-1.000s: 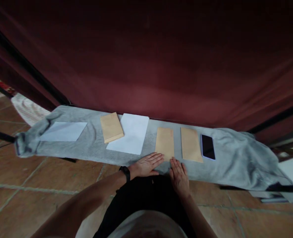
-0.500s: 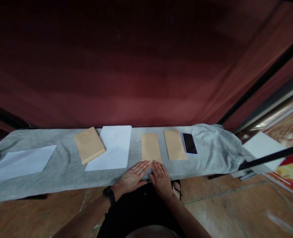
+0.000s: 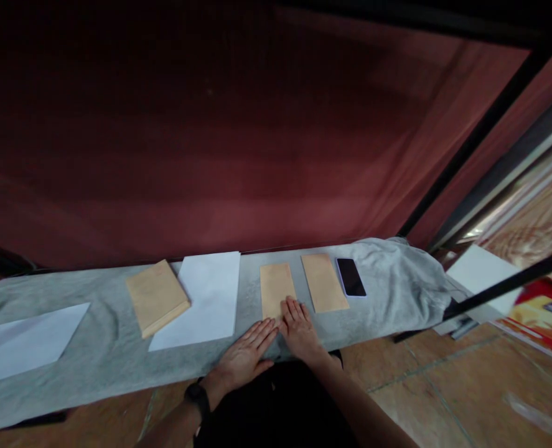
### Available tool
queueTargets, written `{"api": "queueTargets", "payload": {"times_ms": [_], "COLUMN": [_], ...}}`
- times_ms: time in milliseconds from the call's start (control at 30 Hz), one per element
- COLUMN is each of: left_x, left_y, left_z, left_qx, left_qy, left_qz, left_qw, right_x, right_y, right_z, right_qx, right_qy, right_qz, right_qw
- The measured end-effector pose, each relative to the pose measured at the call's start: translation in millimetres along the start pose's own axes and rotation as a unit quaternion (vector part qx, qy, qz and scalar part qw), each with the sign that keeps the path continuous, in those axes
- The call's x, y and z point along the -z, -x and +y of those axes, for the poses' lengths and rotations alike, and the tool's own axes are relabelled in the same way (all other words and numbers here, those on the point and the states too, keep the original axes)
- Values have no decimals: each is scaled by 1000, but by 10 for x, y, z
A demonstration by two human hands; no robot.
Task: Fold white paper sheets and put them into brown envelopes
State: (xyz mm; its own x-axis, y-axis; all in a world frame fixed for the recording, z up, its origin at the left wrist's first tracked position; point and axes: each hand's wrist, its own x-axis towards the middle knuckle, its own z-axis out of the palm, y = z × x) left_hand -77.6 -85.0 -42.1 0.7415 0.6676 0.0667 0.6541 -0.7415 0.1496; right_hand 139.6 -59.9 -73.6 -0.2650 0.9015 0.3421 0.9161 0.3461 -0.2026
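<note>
My left hand lies flat and open on the grey cloth, its fingertips at the near edge of a tan envelope. My right hand rests flat beside it, fingers stretched onto the lower end of the same envelope. A second tan envelope lies just to the right, with a dark phone past it. To the left are a white sheet and a stack of tan envelopes overlapping its left edge. A black watch is on my left wrist.
Another white sheet lies at the far left of the cloth. A dark red curtain hangs right behind the bench. A black bar crosses at the right, above white and coloured papers. Brown floor tiles lie below.
The view has swung rightward and tilted up. My right hand has slid forward onto the lower end of the envelope; my left hand stays flat just below it.
</note>
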Motion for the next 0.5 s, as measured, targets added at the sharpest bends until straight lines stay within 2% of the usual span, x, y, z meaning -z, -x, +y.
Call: {"api": "queueTargets", "payload": {"times_ms": [300,500], "left_x": [-2,-13], "left_y": [3,-11], "left_z": [-6,-22], "left_qx": [-5,-7], "left_qy": [-6,-5], "left_qz": [16,-3], "left_qw": [1000,1000], "right_x": [-141,-192], "right_y": [-443,-760], "right_z": [104,128], "right_qx": [-52,-81], "right_qy": [2,-7], "right_qz": [-50,-78], "right_qw": [997,994]}}
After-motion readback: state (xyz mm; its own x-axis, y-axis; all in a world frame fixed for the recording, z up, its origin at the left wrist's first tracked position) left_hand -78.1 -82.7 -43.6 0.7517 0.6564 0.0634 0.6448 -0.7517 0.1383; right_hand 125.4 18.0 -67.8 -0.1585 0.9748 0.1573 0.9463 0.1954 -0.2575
